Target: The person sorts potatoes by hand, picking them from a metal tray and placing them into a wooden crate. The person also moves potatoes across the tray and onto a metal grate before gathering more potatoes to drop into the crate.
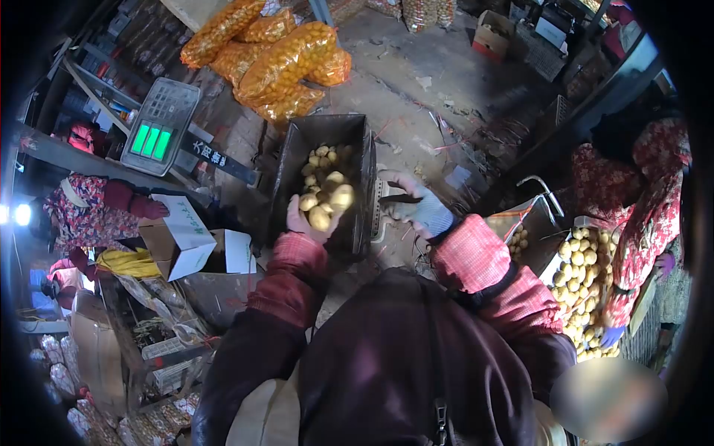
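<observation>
The left hand (308,226) cupped several pale-yellow, rounded potatoes (320,218) inside the black, rectangular, open-topped bin (321,128), the grey-blue-gloved right hand (427,211) loosely open beside it, and such firm, smooth, probably bruisable potatoes seemed best supported from beneath.

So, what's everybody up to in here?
The person's left hand holds a few potatoes over a dark bin with more potatoes inside. Their gloved right hand is open beside the bin, seemingly empty. Off to the right, a co-worker's purple-gloved hand is at a larger heap of potatoes.
</observation>
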Demonstrator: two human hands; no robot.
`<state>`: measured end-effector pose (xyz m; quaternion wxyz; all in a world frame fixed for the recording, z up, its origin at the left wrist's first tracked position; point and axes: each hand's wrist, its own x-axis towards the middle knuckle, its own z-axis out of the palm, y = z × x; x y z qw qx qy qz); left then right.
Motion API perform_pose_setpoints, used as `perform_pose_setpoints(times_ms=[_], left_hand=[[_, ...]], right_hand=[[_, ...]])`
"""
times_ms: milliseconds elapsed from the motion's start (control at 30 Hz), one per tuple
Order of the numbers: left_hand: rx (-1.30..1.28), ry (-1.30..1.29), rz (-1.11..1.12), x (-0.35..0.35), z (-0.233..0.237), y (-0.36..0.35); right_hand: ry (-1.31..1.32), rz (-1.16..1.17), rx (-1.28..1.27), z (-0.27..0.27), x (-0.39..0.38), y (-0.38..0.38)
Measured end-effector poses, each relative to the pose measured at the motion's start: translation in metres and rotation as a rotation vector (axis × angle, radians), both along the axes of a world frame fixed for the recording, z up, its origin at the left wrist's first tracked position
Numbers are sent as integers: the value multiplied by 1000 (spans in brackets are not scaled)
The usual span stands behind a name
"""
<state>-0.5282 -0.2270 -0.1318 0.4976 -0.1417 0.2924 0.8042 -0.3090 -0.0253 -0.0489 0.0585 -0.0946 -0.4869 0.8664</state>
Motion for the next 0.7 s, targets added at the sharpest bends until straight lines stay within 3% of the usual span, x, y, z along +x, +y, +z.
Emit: perform_pose_setpoints(times_ms=[67,133,167,200,233,300,400,433,500,533,567,700], left_hand=[[-202,40,52,-14,-16,-17],[-478,-1,102,-16,-9,-20],[-643,-62,118,-16,0,-9],[-656,20,83,-21,-12,-8],[-656,106,30,-27,-28,-12],[-582,210,-204,-15,-36,16],[-557,481,-465,41,27,89],[-540,576,-517,52,39,102],[-204,863,-759,79,14,132],[143,1077,-838,94,-5,152],[-296,992,-811,166,65,165],[257,1317,-1069,286,68,194]], right_hand=[[100,10,-37,-6,24,14],[-193,-172,-37,-3,55,15],[-92,-263,-214,-39,72,21],[17,-258,-348,-49,95,23],[-28,-313,-239,-45,120,20],[-142,-401,28,-28,165,2],[-293,-504,240,-6,223,-23],[-449,-546,116,12,235,-37],[-568,-663,233,33,273,-60],[-581,-695,276,49,289,-69],[-647,-675,214,66,307,-80],[-789,-948,231,80,376,-131]])
